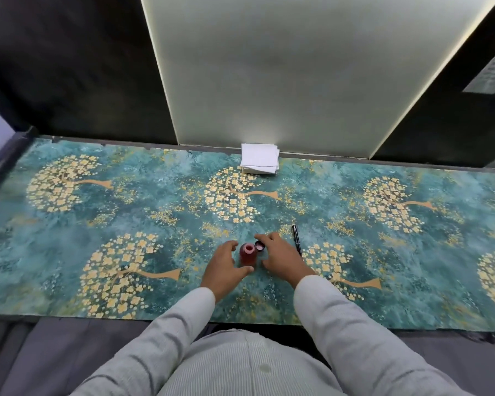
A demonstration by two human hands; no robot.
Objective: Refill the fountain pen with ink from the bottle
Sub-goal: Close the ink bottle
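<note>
While the teal table [69, 238] with its gold tree pattern fills the view, a stack of white napkins [259, 162] sits at its far edge. Nearer, the left hand [226, 265] curves loosely beside an uncapped red ink bottle [247, 255], thumb near its base. The right hand [283, 257] pinches the bottle's cap [259, 246]. A black pen [296, 239] lies just right of it.

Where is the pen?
In the head view, the pen lies on the table, just right of the right hand, beyond the open ink bottle.
</note>
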